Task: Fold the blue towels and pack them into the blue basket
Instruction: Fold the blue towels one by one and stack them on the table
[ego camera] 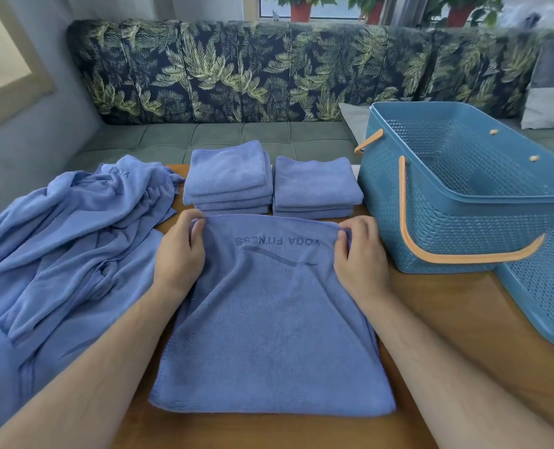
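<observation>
Left hand (179, 251) and right hand (360, 254) pinch the flat blue microfibre towel's (269, 335) far corners; best folded keeping edges aligned.

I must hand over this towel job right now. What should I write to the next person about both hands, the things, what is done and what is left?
Left hand and right hand: each pinches a far corner of the spread towel, which lies flat on the table.
Done: left stack and right stack of folded towels sit behind it.
Left: fold this towel, then the unfolded heap on the left. Pack everything into the blue basket, which looks empty.
</observation>
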Demonstrator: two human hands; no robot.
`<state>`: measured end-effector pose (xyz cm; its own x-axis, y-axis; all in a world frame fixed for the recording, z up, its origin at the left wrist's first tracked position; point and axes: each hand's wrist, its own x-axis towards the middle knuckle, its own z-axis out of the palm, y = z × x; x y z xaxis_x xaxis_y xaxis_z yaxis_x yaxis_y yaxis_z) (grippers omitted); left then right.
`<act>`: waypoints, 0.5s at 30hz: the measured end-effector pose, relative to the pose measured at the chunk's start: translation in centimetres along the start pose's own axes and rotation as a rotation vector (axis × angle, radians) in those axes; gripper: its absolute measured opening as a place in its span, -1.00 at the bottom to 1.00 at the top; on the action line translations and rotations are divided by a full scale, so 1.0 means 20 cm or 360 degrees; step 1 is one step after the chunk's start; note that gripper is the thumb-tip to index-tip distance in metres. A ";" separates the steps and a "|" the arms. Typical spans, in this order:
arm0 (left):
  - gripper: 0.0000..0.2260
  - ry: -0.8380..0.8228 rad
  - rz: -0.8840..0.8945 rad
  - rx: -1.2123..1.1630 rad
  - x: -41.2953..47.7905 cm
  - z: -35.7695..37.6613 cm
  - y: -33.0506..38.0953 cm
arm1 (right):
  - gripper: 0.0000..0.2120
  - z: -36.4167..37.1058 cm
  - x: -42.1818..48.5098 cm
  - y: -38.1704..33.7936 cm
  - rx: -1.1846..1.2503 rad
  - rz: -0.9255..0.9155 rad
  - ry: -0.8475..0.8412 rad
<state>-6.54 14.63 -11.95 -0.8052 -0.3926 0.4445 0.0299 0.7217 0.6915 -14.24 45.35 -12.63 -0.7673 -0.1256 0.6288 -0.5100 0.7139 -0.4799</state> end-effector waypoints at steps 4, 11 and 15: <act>-0.92 0.0049 0.0058 0.0054 0.00 0.00 -0.03 | -0.96 -0.02 0.00 0.01 -0.0244 -0.0072 0.0088; -0.94 -0.0096 0.0102 0.0274 0.01 0.04 -0.06 | -0.71 0.05 0.01 0.05 -0.0395 0.0194 -0.0340; -0.91 -0.0153 -0.0011 0.0081 -0.01 -0.02 0.01 | -0.88 0.01 0.01 0.05 -0.0054 0.0110 -0.0409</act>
<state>-6.12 14.64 -11.84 -0.8583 -0.3433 0.3814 -0.0044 0.7482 0.6635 -14.95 45.87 -12.99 -0.8755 -0.2434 0.4174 -0.4432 0.7488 -0.4928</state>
